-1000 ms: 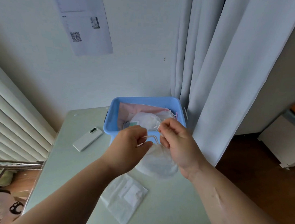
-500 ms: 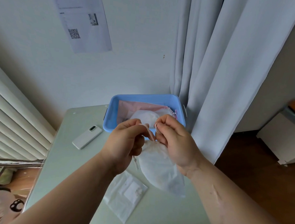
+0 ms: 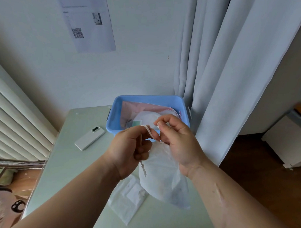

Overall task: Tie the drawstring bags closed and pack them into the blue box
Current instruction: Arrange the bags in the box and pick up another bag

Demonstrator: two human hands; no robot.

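A white drawstring bag point(image 3: 162, 180) hangs in the air in front of me, over the pale table point(image 3: 72, 155). My left hand point(image 3: 129, 152) grips one end of its white drawstring point(image 3: 149, 132), and the knotted tail dangles below the fist. My right hand point(image 3: 178, 141) pinches the other cord end at the bag's gathered neck. Beyond my hands stands the blue box point(image 3: 115, 112), holding a pink bag point(image 3: 138, 108) and a white bag point(image 3: 147, 118). Another flat white bag point(image 3: 128, 199) lies on the table beneath the hanging one.
A white phone point(image 3: 89, 138) lies on the table left of the box. Grey curtains point(image 3: 225, 74) hang right of the box. Window blinds point(image 3: 13, 125) run along the left. A paper sheet point(image 3: 88, 19) is stuck on the wall.
The bag was lifted off the table and now hangs lower and longer from the cords. My hands rose slightly, and the left now has the cord looped over its fingers.
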